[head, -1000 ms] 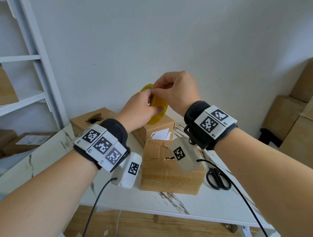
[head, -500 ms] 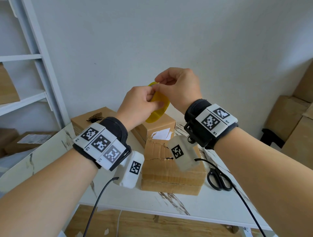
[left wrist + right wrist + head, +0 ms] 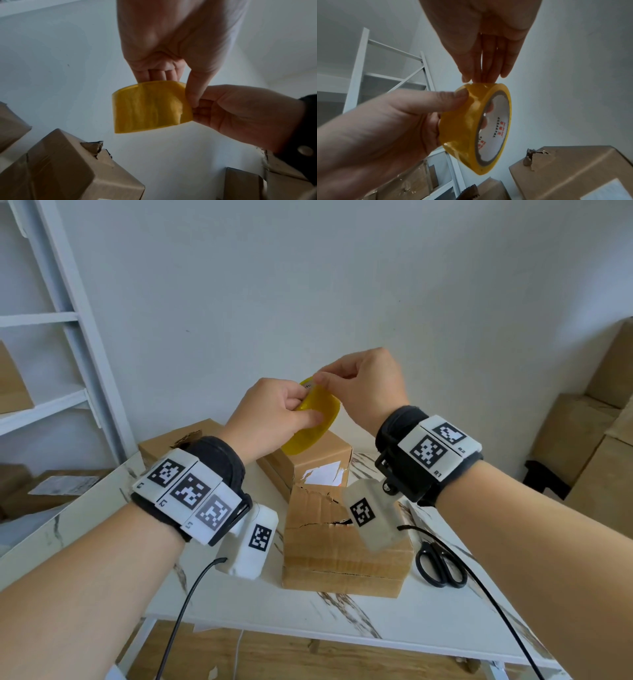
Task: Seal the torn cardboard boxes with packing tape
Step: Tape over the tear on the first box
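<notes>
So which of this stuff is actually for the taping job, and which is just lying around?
For the job:
- yellow tape roll, gripped by the left hand; the right hand picks at its top edge
- torn front box
- box with ripped label
- back box with torn corner
- scissors, probably for cutting

Lying about:
- white shelving
- boxes stacked at right

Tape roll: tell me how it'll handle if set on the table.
The tape roll is a round ring, so on edge it would probably roll; flat it should stay. The left hand holds it easily aloft, suggesting it's light. Its glossy surface may be slippery.
</notes>
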Available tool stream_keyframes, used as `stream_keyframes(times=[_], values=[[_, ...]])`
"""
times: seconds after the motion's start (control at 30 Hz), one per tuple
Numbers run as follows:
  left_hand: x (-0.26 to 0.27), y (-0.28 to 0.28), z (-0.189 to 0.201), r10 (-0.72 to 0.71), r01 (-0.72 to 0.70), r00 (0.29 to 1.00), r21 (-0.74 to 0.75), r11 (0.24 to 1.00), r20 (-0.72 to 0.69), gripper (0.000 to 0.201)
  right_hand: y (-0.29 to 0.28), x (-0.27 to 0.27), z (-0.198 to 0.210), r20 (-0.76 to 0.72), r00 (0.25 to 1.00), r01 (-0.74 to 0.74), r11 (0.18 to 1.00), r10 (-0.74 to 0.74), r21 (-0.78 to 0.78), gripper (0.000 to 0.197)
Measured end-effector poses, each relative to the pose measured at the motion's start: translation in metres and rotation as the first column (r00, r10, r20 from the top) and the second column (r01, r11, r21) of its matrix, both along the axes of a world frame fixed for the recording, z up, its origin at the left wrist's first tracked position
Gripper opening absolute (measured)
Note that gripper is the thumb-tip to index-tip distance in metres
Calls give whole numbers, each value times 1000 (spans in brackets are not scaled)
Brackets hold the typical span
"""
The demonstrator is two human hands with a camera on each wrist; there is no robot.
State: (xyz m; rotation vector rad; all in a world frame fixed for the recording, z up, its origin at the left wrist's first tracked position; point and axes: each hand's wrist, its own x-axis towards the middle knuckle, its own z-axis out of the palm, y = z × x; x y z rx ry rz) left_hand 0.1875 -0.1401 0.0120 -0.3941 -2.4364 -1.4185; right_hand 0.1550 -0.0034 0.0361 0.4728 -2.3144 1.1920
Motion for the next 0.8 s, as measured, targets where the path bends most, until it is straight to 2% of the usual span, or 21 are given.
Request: stream_keyframes(times=[0.13,0.27,0.4,0.57,0.8], values=[[-2,-6,-4,38,-36,999,-65,997,22,21,4,-1,-2,55,998,-13,998,10,57,9],[-4,-8,-5,48,-41,998,-172,984,37,24,2,-5,0,31,999,29,971,-38,237,16],[-5,-8,-6,77,-67,997,-265,962,27,18,-3,-6,1,-13,997,74,918,-75,389,18],[-2,-7,-8,82,-71,996,-325,943,18,22,-2,-1,1,-26,992,122,898,-123,422,13],[5,-4,-7,63,-47,997,-317,947,41,26,-3,5,-5,-78,985,171,842,-153,512,7]])
